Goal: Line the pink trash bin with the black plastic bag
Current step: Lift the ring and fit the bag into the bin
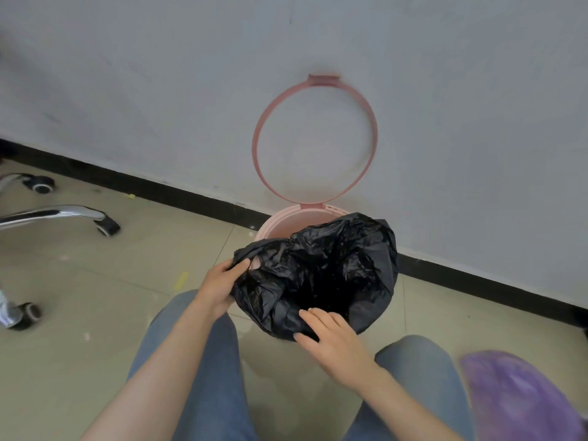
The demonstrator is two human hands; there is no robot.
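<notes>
bag point(321, 268) is in the bin point(280, 222) on the floor by the wall, mouth open, crumpled over the near and right rim; far-left rim bare and pink. ring point(315, 138) flipped up against the wall. my left hand point(222, 284) is pinched on the bag's left edge, thumb on top. my right hand point(331, 335) lies on the near edge, fingers spread, pressing the film (can't tell if it grips). bag is thin, light, floppy and slick, so it should slip off the rim and tear if yanked. best hold is the mouth hem, pinched in two spots and stretched over the bare rim.
</notes>
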